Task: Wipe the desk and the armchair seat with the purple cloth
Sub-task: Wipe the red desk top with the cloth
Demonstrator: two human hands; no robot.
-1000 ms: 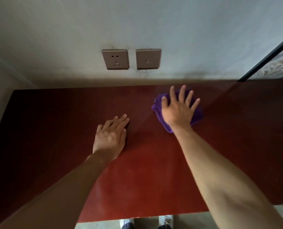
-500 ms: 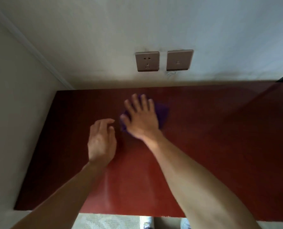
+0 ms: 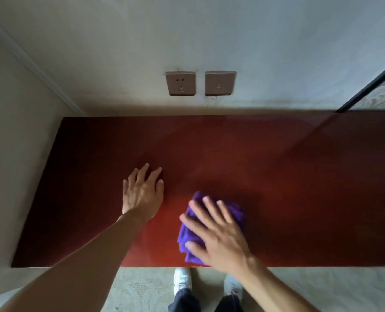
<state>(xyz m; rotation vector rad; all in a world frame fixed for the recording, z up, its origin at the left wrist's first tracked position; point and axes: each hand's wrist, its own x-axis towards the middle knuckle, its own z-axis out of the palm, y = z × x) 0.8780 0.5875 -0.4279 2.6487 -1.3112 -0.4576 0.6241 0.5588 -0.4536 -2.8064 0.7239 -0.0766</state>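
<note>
The dark red wooden desk (image 3: 277, 176) fills the middle of the head view. A crumpled purple cloth (image 3: 192, 238) lies near the desk's front edge, a little right of centre. My right hand (image 3: 218, 235) lies flat on top of the cloth with fingers spread, pressing it onto the desk, and looks motion-blurred. My left hand (image 3: 143, 192) rests palm down on the bare desk to the left of the cloth, fingers apart, holding nothing. No armchair is in view.
The desk stands against a pale wall with two brown socket plates (image 3: 200, 83) above it. A side wall (image 3: 11, 154) bounds the desk's left end. A dark-framed panel (image 3: 375, 86) leans at the far right. My shoes (image 3: 182, 278) stand on carpet below the front edge.
My right hand has slid the cloth from the back of the desk leftwards, then towards the front edge. My left hand lifted briefly and now lies flat again with fingers spread.
</note>
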